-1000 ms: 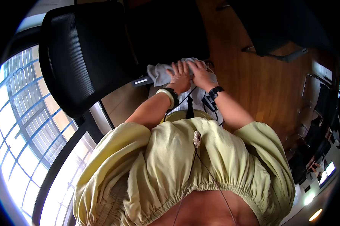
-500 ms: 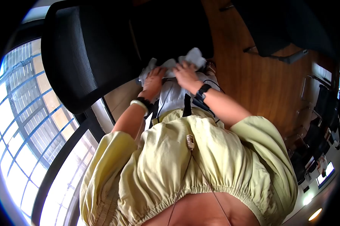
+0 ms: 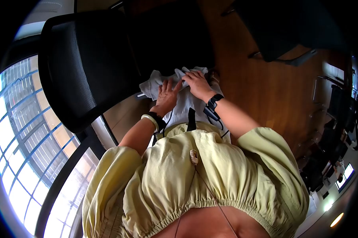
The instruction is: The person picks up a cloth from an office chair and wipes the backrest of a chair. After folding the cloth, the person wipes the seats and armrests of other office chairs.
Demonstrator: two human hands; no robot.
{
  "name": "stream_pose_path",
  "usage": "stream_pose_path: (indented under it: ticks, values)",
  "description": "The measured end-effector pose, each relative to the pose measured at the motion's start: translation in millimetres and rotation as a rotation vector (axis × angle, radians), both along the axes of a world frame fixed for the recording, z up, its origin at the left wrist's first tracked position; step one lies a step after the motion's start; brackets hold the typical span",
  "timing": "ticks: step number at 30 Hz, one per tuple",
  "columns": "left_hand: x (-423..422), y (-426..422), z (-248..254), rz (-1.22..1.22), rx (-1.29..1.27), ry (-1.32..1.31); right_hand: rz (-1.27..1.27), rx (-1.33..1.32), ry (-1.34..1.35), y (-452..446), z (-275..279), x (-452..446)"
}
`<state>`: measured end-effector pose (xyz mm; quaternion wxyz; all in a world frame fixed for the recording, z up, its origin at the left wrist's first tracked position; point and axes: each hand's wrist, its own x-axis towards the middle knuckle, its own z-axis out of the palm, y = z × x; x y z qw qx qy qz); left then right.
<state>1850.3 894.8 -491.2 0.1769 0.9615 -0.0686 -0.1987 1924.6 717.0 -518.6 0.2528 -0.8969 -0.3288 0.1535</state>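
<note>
You have a grey cloth (image 3: 155,82) at twelve o'clock, judged light, soft and limp, best gripped at its eleven and one o'clock ends; your left hand (image 3: 166,96) lies spread against it, your right hand (image 3: 196,85) bent-fingered, pinching undetermined.

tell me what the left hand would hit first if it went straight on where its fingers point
The left hand would likely meet the grey cloth first, and may already touch it; beyond seems to lie the black chair seat, though depth is unclear.
</note>
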Motion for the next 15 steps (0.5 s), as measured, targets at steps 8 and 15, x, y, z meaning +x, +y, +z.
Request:
stream_pose_path:
  ticks: [8, 15]
  values:
    - [64, -73, -9, -0.037, 0.002, 0.132, -0.389, 0.062, 0.418, -59, 18, 27]
    - [88, -116, -18, -0.073, -0.170, 0.093, -0.157, -0.059, 0.567, -125, 9, 50]
